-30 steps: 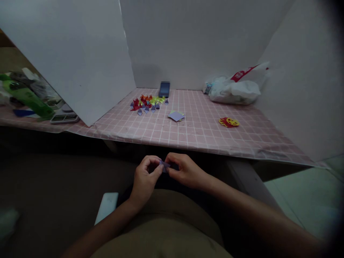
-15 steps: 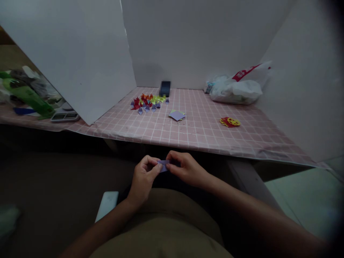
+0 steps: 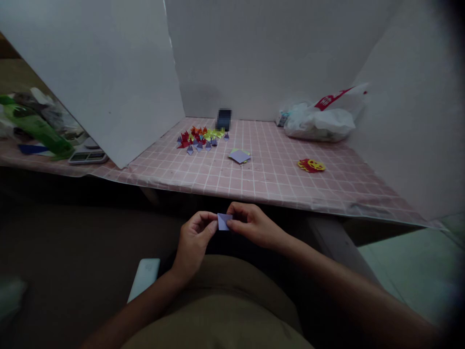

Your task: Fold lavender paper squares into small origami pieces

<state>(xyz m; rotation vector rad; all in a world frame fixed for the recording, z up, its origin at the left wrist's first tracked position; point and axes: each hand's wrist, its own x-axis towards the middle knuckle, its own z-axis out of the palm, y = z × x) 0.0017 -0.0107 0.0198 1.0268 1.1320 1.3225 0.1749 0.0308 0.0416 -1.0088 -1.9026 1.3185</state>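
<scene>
Apparently, the work was a fine crease: the small purple paper (image 3: 223, 222) was held off the table (image 3: 261, 182), nearer the person than the paper stack (image 3: 240, 156). The right hand (image 3: 254, 228) pinched it, thumb on the face, forefinger curled at the upper edge. The left hand (image 3: 194, 237) had thumb and forefinger slightly parted at the opposite edge, seemingly touching; whether they gripped could not be told.

Doing this well probably called for a light pinch, edges matched before any pressing, and a thumbnail run along the slanting line on the paper, since a hard squeeze would likely crumple it.

By count, there was one paper between the two hands and one stack, its sheets too close to number. Left of the stack and beyond it, at least five purple folded pieces (image 3: 199, 147) stood out; the red pieces (image 3: 186, 141) and yellow pieces (image 3: 214, 134) overlapped too much to count. Right of the stack lay one heap of cut-outs (image 3: 311, 166), with one plastic bag (image 3: 319, 125) farther back.
</scene>
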